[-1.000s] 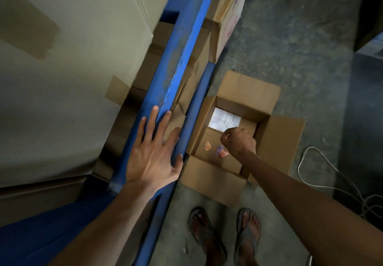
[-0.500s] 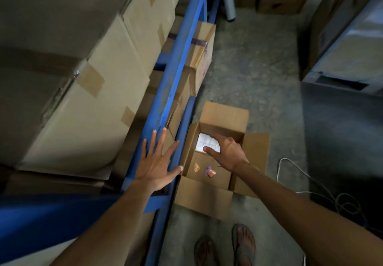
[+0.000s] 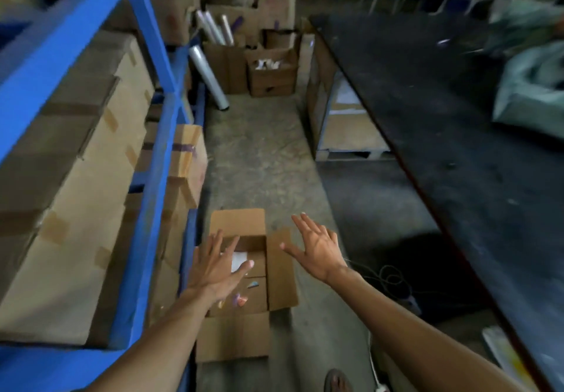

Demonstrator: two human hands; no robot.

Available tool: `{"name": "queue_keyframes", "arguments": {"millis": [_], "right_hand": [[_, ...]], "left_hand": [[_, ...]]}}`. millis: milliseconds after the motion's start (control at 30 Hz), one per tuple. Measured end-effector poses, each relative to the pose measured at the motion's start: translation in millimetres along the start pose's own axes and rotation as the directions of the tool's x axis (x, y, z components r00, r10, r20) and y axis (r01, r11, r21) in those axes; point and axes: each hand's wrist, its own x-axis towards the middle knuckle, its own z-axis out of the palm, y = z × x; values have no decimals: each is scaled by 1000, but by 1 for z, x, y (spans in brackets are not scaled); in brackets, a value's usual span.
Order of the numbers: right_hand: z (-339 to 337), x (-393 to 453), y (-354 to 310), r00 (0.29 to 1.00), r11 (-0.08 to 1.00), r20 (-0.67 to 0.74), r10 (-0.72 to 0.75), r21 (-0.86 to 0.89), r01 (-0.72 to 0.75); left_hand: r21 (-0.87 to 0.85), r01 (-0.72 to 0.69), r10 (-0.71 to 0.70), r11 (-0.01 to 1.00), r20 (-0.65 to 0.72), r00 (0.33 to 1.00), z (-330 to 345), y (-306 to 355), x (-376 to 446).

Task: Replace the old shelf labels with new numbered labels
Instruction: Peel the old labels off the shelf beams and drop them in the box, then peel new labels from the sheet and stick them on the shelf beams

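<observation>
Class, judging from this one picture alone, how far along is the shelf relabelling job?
Nothing looks done: no label, old or new, is discernible on the blue shelf frame. Nothing is in hand either: the left hand and right hand are open and empty above the open cardboard box on the floor, which holds white sheets and small coloured scraps. The whole labelling appears left.

We see both hands spread, palms down and empty: the left hand (image 3: 217, 266) over the open carton (image 3: 244, 288) of white labels (image 3: 238, 261), the right hand (image 3: 317, 249) beside it, above the concrete floor (image 3: 259, 159).
</observation>
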Motion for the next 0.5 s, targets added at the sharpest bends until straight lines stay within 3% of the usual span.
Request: {"name": "queue_keyframes", "arguments": {"millis": [267,500], "right_hand": [[-91,-100,124,956,971,-189,223,134,-200],[-121,-209,251,819,846,-266,508,330,-418]], "left_hand": [[70,-296,296,953,2,955,5,192,-1],[-30,-540,534,841,206,820,77,357,-33]]}}
